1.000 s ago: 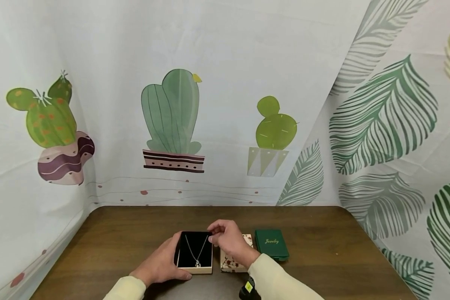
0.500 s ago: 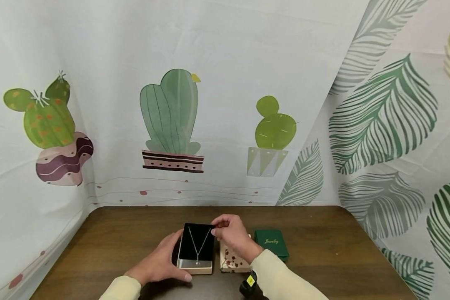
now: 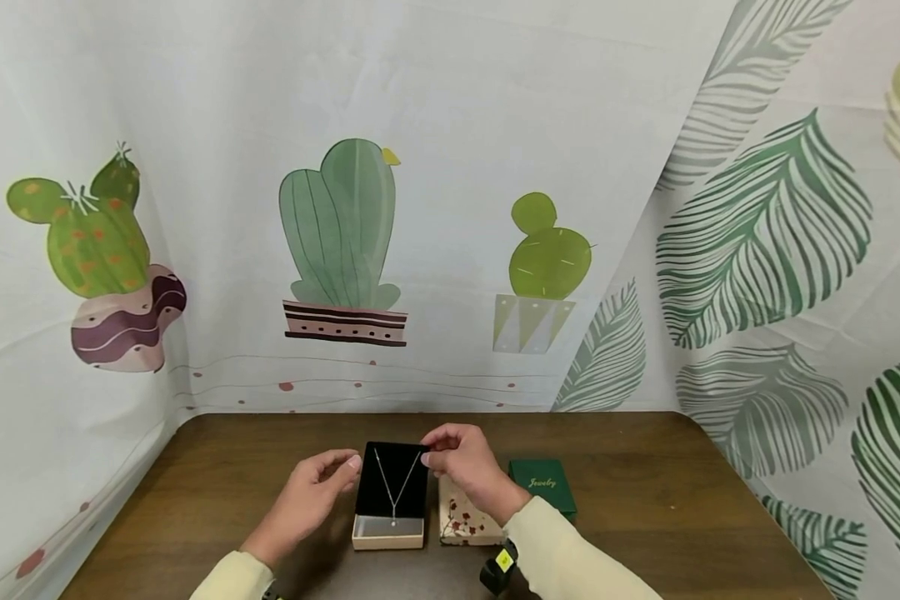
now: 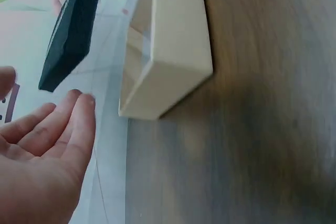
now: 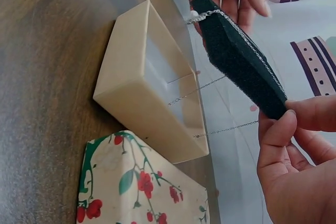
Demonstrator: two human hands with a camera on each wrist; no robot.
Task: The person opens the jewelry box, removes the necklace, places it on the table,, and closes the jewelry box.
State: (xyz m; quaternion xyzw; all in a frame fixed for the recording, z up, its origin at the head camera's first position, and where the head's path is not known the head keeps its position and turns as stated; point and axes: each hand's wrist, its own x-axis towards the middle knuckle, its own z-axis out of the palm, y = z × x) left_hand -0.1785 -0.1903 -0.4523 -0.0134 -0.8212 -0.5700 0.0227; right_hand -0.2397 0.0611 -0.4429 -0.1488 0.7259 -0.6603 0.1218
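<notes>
A black velvety pad carries a thin silver necklace with a small pendant. Thumb and fingers of my right hand pinch the pad's upper right corner. The pad is lifted and tilted out of a cream cardboard box, whose pale inside shows below it. Two lengths of chain hang from the underside of the pad down into the box in the right wrist view. Beside the pad's upper left edge is my left hand, fingers loosely bent and apart from the pad in the left wrist view.
A cream lid with red flowers lies just right of the box, partly under my right forearm. Further right sits a green box marked "Jewelry". All stand on a brown wooden table, with a printed cloth hanging behind.
My right hand has raised the pad by its right corner from lying in the box to tilted above it. My left hand has let go of the box and moved up beside the pad.
</notes>
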